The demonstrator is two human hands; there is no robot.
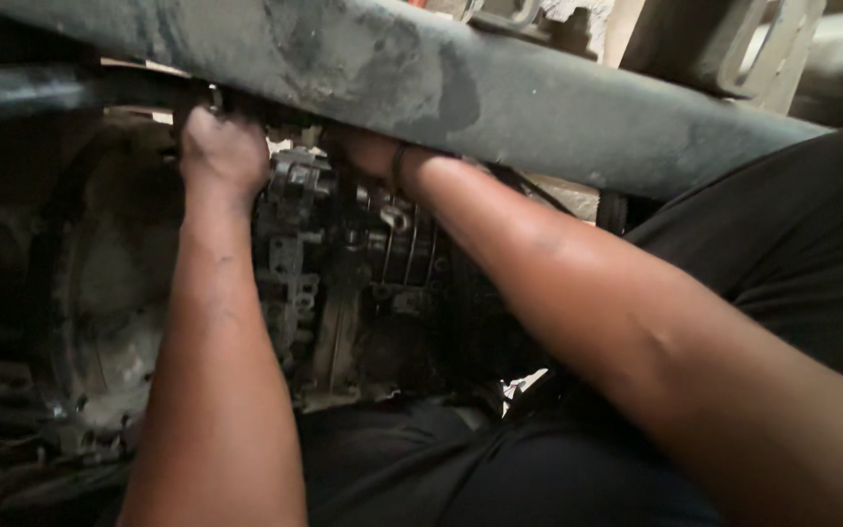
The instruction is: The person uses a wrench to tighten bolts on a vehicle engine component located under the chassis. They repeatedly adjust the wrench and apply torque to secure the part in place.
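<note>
Both hands up at greasy gearbox [363, 273] under grey beam [500, 88].
Left hand [221, 146] fisted against housing top; right hand [368, 151] tucked behind beam, finger grip impossible to tell.

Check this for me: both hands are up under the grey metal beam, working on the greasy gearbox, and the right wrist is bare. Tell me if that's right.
One thing is off. In the head view the right hand has a dark band around its wrist, so the wrist isn't bare. The rest holds: it and the left hand reach up under the grey beam at the greasy gearbox.
</note>
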